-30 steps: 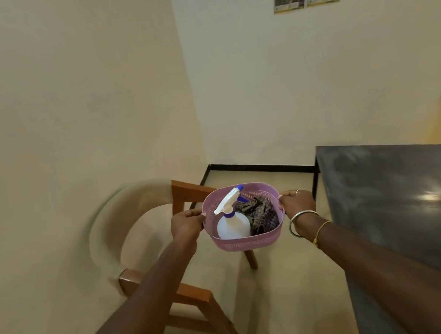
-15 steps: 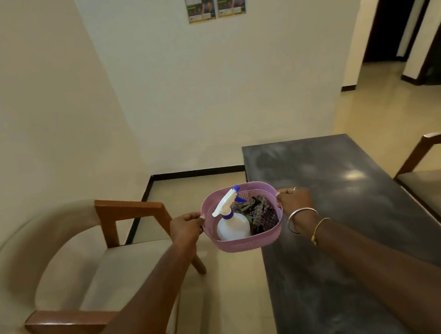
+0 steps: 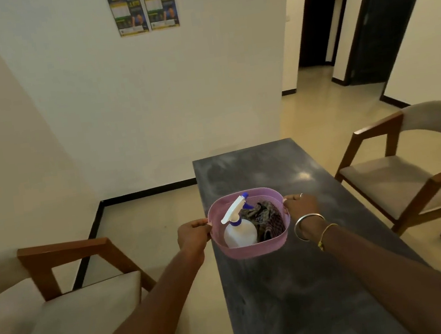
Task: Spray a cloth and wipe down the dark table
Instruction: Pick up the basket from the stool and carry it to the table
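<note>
I hold a pink perforated basket (image 3: 255, 250) in the air over the dark table (image 3: 301, 296). My left hand (image 3: 193, 233) grips its left handle and my right hand (image 3: 300, 206) grips its right handle. Inside stands a white spray bottle (image 3: 240, 233) with a white and blue trigger head. A dark patterned cloth (image 3: 265, 217) is bunched beside it on the right. The table top is long, dark grey and streaked with pale dusty smears.
A wooden armchair with a beige seat (image 3: 72, 307) stands left of the table, another (image 3: 408, 175) to its right. A white wall with two posters (image 3: 142, 6) rises behind the table's far end. A dark doorway (image 3: 317, 14) opens at the back right.
The view has swung right, from the left chair to the table. The basket, still held in both hands, now hangs over the table instead of beside its left edge.
</note>
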